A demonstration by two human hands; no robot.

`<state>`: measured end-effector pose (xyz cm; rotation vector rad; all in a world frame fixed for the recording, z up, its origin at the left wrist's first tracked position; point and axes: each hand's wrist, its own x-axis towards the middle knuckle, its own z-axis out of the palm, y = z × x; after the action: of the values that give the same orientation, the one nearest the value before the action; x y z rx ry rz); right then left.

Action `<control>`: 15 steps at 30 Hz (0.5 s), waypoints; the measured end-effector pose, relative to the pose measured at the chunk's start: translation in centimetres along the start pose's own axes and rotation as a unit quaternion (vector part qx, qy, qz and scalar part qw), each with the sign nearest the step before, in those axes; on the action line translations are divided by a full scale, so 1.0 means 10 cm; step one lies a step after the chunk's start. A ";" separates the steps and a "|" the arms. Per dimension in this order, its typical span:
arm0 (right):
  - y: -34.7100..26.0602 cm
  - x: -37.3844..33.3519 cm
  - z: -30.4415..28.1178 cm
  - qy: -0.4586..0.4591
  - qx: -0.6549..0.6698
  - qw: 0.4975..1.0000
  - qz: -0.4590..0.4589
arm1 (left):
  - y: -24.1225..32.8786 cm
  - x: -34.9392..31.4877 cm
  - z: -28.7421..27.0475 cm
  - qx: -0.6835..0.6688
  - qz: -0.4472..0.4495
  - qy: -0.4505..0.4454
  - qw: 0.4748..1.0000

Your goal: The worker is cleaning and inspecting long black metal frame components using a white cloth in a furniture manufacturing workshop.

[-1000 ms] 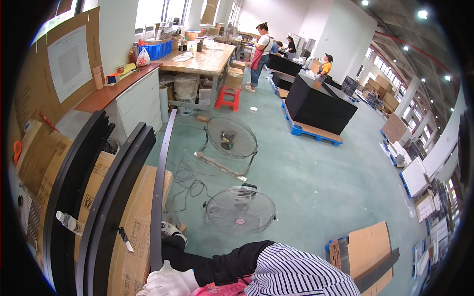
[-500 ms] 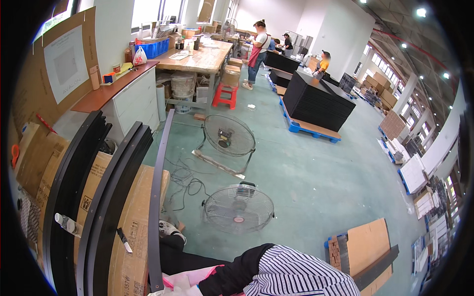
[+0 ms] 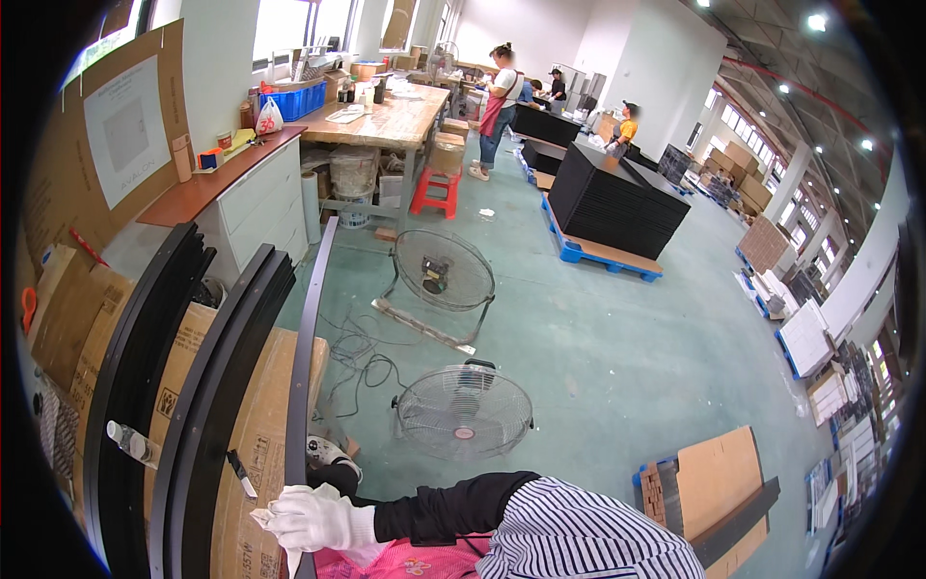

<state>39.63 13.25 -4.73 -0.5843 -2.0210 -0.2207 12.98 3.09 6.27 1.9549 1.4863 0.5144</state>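
Observation:
My right hand (image 3: 316, 521), in a white glove, reaches in from the right under a black sleeve. Its fingers are closed on a white cloth (image 3: 293, 558), pressed against the near part of a long dark metal strip (image 3: 303, 372). The strip runs away from me along the edge of a cardboard surface (image 3: 258, 439). Left of it lie a stack of dark strips (image 3: 207, 410) and another dark stack (image 3: 125, 376). Between the hand and the nearer stack lies a small black-and-white tool (image 3: 242, 473), its kind unclear. My left hand is out of view.
A clear plastic bottle (image 3: 133, 443) lies across the left stack. Two floor fans (image 3: 464, 410) with loose cables stand beyond the strip. A pallet with cardboard (image 3: 719, 481) is at the right; a black stack on a blue pallet (image 3: 617, 203) and several people stand farther off.
My right hand has moved up from the lower edge onto the strip and is now fully visible with the cloth. More of the pink apron shows, and the view has shifted slightly.

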 end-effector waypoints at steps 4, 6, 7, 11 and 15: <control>-0.57 0.27 0.11 0.025 0.130 0.956 0.262 | -0.10 0.07 -0.02 0.016 0.007 -0.022 1.000; -0.97 0.36 0.39 0.085 0.405 0.838 0.355 | -0.38 0.07 0.09 -0.516 -0.225 -0.019 0.826; -1.16 0.39 0.48 0.102 0.475 0.800 0.352 | -0.54 0.05 0.12 -0.724 -0.309 -0.010 0.617; -1.42 0.34 0.47 0.103 0.563 0.725 0.382 | -1.28 0.06 0.44 -0.568 -0.224 -0.075 0.789; -0.80 0.43 0.01 -0.104 0.340 0.813 0.461 | -0.07 -0.08 0.04 -0.082 -0.022 -0.007 0.996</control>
<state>33.92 7.63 -0.38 -1.0507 -1.6120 1.1464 12.46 2.42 5.55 1.7928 1.4275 0.5830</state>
